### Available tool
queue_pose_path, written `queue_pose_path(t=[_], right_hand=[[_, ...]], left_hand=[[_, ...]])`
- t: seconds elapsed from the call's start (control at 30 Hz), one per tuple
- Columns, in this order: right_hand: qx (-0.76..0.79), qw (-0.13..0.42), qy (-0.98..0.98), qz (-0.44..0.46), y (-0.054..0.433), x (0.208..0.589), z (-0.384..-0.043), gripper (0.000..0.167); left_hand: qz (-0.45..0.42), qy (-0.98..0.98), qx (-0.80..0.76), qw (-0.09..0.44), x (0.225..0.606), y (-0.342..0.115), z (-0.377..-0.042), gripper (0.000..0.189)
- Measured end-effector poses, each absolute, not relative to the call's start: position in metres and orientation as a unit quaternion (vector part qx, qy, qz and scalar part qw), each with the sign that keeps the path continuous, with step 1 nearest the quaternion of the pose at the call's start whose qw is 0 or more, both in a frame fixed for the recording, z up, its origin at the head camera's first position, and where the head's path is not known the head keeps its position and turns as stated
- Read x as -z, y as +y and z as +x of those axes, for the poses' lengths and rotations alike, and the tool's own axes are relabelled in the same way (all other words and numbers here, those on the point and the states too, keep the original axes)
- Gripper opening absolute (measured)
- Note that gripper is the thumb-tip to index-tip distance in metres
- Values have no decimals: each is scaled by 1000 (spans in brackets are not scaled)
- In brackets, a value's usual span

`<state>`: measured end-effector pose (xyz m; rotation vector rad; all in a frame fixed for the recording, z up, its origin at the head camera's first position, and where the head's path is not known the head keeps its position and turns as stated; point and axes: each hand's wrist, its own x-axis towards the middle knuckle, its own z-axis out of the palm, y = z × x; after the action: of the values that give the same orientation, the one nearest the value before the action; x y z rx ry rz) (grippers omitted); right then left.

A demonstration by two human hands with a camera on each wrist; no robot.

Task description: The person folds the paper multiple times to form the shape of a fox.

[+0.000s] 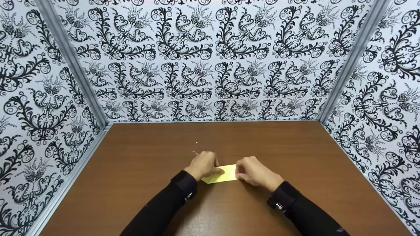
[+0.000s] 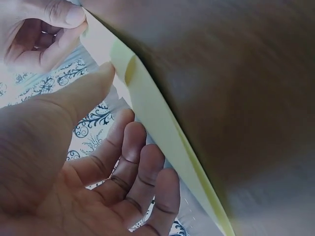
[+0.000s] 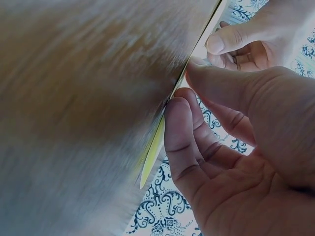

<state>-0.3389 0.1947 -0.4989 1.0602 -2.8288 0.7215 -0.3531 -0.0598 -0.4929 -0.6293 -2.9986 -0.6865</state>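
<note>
A folded strip of yellow paper (image 1: 228, 173) lies across the wooden table between both hands. My left hand (image 1: 204, 165) holds its left part, with the thumb on the paper and the fingers bent along the far edge. At the right end, my right hand (image 1: 257, 173) pinches the paper between thumb and fingers. A small raised fold in the yellow paper (image 2: 152, 113) shows near the thumb in the left wrist view. From the right wrist, the paper (image 3: 153, 152) appears as a thin sliver running past the fingertips, its far stretch partly hidden by the right thumb.
The brown table (image 1: 147, 144) reaches back to a patterned wall (image 1: 210, 65), with more patterned panels on both sides. Grey metal posts (image 1: 78, 72) stand at the corners. Small white specks (image 1: 196, 142) lie beyond my left hand.
</note>
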Motion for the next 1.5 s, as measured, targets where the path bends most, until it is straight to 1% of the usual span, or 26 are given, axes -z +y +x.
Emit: queue_pose_path(t=[0.37,0.9,1.1,1.3,1.5], right_hand=[[-236,12,-912,335,195,499,-334,15],[-232,19,-913,334,193,499,-335,15],[-235,27,-909,343,193,499,-336,18],[-231,24,-912,337,193,500,-337,17],[-238,20,-912,334,194,498,-337,17]], left_hand=[[-196,-956,218,-16,493,-58,-351,28],[-188,-956,224,-31,492,-56,-355,29],[-190,-957,217,-16,493,-54,-359,32],[-208,-947,245,4,495,-55,-356,19],[-206,-941,268,20,496,-55,-358,20]])
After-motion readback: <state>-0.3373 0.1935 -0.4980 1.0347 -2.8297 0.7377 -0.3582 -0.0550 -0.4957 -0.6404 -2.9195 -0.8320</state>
